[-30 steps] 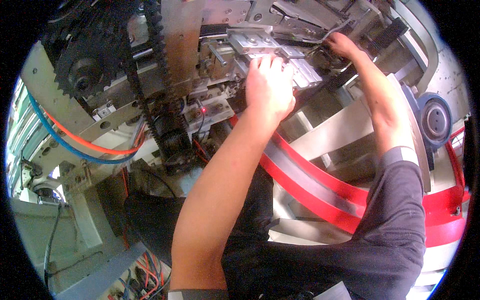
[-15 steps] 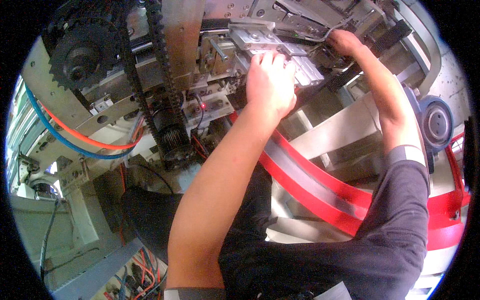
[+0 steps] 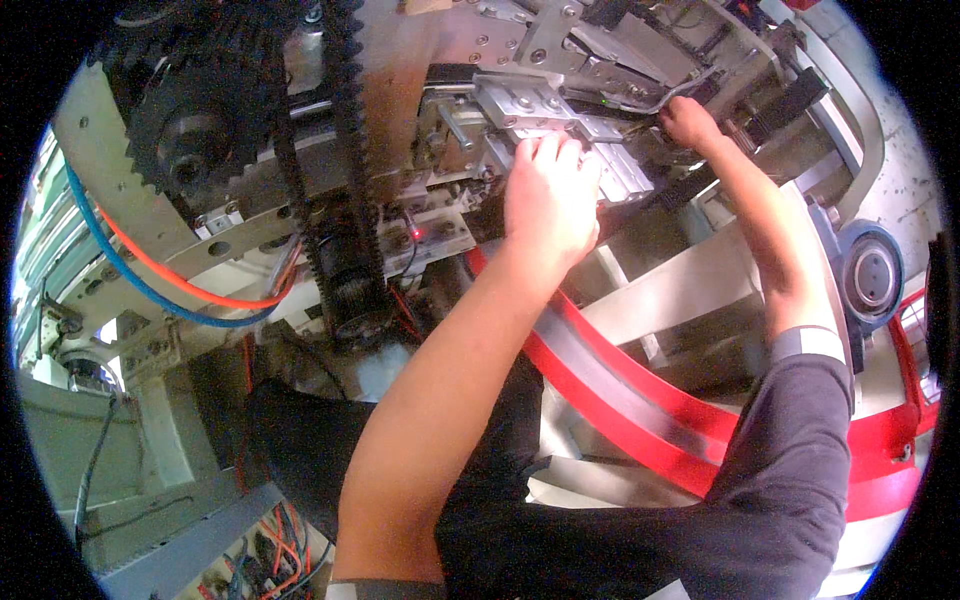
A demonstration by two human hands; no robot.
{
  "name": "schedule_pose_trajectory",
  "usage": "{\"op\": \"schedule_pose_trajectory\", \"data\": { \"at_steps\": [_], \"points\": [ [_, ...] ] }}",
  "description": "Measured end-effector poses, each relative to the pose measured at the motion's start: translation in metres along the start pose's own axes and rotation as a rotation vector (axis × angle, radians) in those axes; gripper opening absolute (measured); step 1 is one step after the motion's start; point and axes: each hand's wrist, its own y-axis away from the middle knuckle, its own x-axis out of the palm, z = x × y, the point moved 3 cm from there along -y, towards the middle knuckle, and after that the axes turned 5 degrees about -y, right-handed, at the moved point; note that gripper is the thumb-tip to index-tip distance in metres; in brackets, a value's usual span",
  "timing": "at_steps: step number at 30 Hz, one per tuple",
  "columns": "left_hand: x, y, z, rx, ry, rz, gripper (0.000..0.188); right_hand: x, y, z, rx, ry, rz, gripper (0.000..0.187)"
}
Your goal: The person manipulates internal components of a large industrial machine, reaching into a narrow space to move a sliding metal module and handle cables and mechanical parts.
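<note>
My left hand (image 3: 550, 195) lies at the near edge of a silver bolted metal plate (image 3: 625, 172), its fingers curled over the plate and closed on it. The thumb is mostly hidden. Farther right, my right hand (image 3: 688, 122) reaches in among brackets and a thin grey cable (image 3: 697, 77). Its fingers are bent and closed. What they hold, if anything, is hidden behind the hand. Left of my left hand stands a metal block (image 3: 450, 135) with a short pin.
A large toothed wheel (image 3: 190, 145) and black toothed belts (image 3: 357, 150) stand at the left. Blue and orange hoses (image 3: 205, 292) loop below them. A red-edged curved guard (image 3: 630, 390) runs under my arms. A blue-rimmed wheel (image 3: 872, 275) is at the right.
The whole view has shifted, so the machine appears slightly lower and farther right. Both hands stay at about the same spots on the machine.
</note>
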Motion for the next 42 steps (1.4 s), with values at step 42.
{"op": "schedule_pose_trajectory", "data": {
  "at_steps": [42],
  "points": [
    [-0.004, -0.006, -0.003, 0.01, 0.064, 0.029, 0.039, 0.057, 0.015, -0.018, 0.515, -0.82, -0.423, 0.048]
  ]
}}
